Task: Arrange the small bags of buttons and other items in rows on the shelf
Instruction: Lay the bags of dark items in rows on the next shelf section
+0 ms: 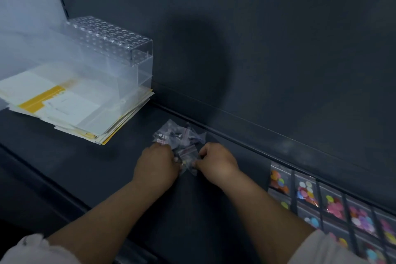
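A loose heap of small clear bags (179, 135) lies on the dark shelf (96, 156) near its back wall. My left hand (157, 164) and my right hand (216, 161) meet just in front of the heap, and both pinch one small clear bag (188, 159) between them. At the right, several small bags of coloured buttons (334, 203) lie flat in neat rows along the shelf's back edge.
A clear acrylic holder with many round holes (111, 53) stands at the left on a stack of white and yellow papers (70, 107). The dark back wall (257, 49) rises behind the shelf. The shelf's front edge (64, 191) runs diagonally at the lower left.
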A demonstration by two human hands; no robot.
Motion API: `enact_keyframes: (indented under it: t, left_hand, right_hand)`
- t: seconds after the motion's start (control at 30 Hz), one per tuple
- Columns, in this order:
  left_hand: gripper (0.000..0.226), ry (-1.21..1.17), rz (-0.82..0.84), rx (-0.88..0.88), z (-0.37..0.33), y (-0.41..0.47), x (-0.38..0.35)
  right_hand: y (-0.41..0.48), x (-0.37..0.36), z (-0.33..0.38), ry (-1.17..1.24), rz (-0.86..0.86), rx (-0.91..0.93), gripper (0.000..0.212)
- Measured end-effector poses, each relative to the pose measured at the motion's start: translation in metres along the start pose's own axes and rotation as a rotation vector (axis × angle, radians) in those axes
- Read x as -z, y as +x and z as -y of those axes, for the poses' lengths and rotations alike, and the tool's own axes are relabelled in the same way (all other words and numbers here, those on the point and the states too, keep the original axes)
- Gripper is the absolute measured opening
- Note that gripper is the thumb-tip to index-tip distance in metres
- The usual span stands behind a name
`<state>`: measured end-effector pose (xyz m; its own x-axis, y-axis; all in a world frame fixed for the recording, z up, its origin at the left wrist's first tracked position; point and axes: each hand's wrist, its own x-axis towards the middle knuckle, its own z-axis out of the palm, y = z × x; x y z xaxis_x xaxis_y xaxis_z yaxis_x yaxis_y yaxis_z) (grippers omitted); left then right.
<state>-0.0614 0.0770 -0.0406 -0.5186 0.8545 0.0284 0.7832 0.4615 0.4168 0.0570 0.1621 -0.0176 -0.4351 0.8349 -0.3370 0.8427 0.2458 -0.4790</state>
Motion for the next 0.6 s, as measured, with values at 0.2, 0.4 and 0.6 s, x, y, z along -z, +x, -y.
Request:
enact_keyframes:
  t: [0.2, 0.4, 0.6]
  left_hand:
    - [0.017, -0.15, 0.076, 0.017, -0.004, -0.003, 0.005]
    - [0.016, -0.541, 0.101, 0.101, -0.013, -0.008, 0.011]
    - [0.027, -1.086, 0.285, 0.216, -0.05, -0.014, 0.02]
  right_hand:
    - [0.0, -0.002, 0.002, 0.012, 0.038, -0.052, 0.004]
    - [-0.021, 0.011, -0.021, 0.545, -0.084, -0.104, 0.019]
    - [-0.056, 0.035, -0.043, 0.854, -0.12, -0.16, 0.02]
